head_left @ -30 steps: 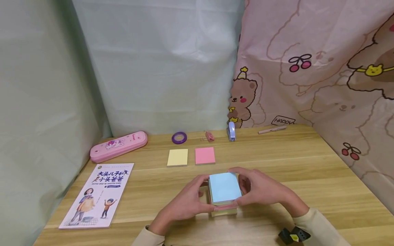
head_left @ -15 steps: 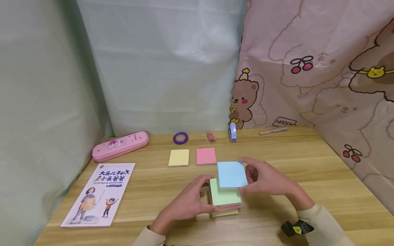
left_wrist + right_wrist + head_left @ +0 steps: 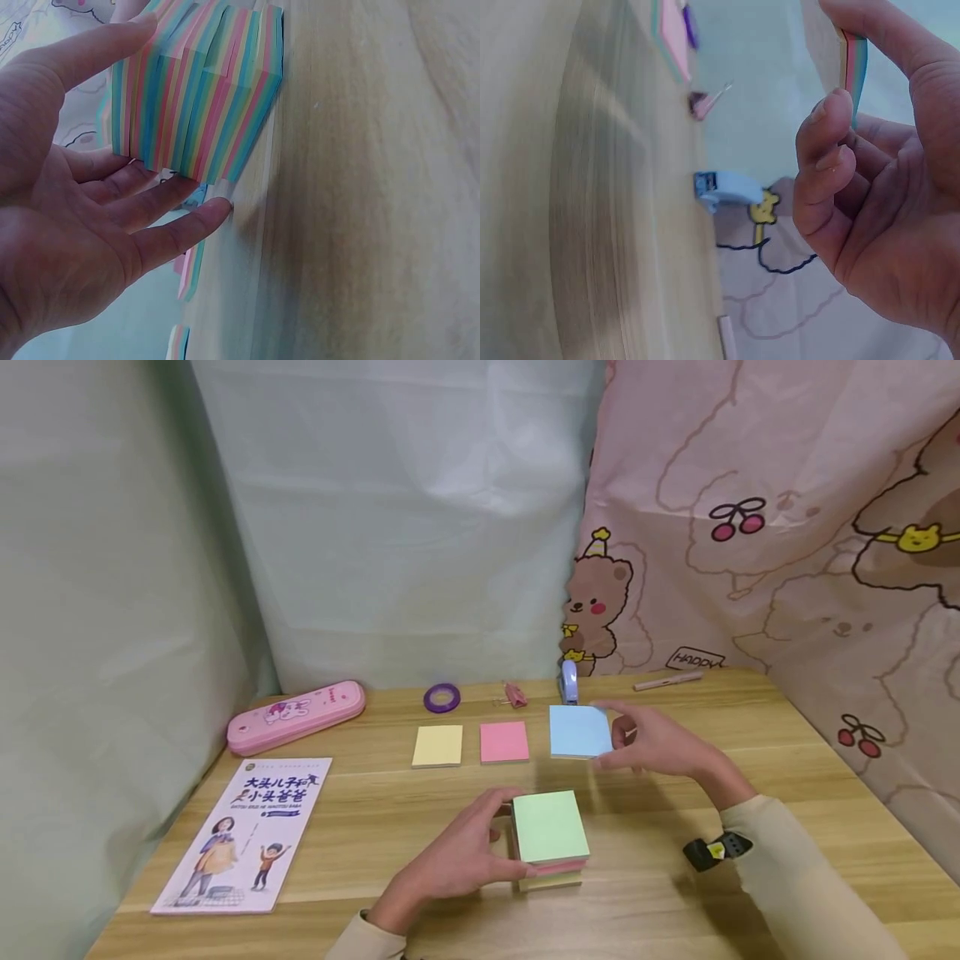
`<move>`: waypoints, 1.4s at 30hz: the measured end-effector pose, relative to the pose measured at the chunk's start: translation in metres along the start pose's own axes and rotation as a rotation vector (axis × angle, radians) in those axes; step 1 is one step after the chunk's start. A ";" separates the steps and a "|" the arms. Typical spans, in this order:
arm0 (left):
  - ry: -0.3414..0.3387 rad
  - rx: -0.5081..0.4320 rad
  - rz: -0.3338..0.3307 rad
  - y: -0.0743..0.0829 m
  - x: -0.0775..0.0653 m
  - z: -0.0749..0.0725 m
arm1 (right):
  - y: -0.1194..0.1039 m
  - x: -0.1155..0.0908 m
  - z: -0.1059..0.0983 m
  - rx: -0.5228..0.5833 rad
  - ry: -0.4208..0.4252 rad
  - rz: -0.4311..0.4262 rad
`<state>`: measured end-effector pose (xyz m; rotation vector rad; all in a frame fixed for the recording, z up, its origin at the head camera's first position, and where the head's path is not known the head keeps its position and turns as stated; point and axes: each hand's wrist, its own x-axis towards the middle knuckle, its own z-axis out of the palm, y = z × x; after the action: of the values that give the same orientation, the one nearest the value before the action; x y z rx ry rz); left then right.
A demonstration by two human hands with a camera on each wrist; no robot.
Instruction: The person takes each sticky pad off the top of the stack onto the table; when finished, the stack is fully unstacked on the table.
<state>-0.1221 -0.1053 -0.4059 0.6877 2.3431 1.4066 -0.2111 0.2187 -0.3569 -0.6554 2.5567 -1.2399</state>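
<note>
My left hand (image 3: 467, 853) grips the sides of a stack of sticky note pads (image 3: 551, 827), with a light green pad on top. In the left wrist view the stack's striped, many-coloured edges (image 3: 206, 94) show, thumb on one side and fingers on the other. Farther back, my right hand (image 3: 663, 743) pinches a blue sticky note pad (image 3: 580, 732) at its right edge, held above the table. The right wrist view shows this pad's thin edge (image 3: 857, 71) between thumb and fingers. To its left lie a pink sticky note pad (image 3: 504, 742) and a yellow one (image 3: 438, 746).
Along the table's back are a pink pencil case (image 3: 296, 718), purple tape roll (image 3: 442, 697), pink binder clip (image 3: 514, 695), blue stapler (image 3: 570, 682) and a pen (image 3: 667, 682). A booklet (image 3: 243, 835) lies at the left. Curtains hang behind the table.
My right hand has lifted the blue pad off the stack and carried it back and to the right, uncovering the green pad. The left hand has stayed on the stack.
</note>
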 end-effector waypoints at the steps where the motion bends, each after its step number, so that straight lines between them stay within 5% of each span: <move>1: 0.001 0.003 0.001 0.000 0.000 0.000 | 0.003 0.004 -0.001 0.006 -0.008 0.011; 22: 0.017 0.102 -0.012 0.000 0.001 0.002 | 0.049 0.056 0.014 0.028 -0.138 0.197; 42: 0.018 0.115 -0.003 0.002 0.001 0.001 | 0.051 0.073 0.020 -0.086 -0.166 0.280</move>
<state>-0.1216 -0.1035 -0.4044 0.7050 2.4532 1.2896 -0.2823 0.1977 -0.4096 -0.3799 2.4696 -0.9485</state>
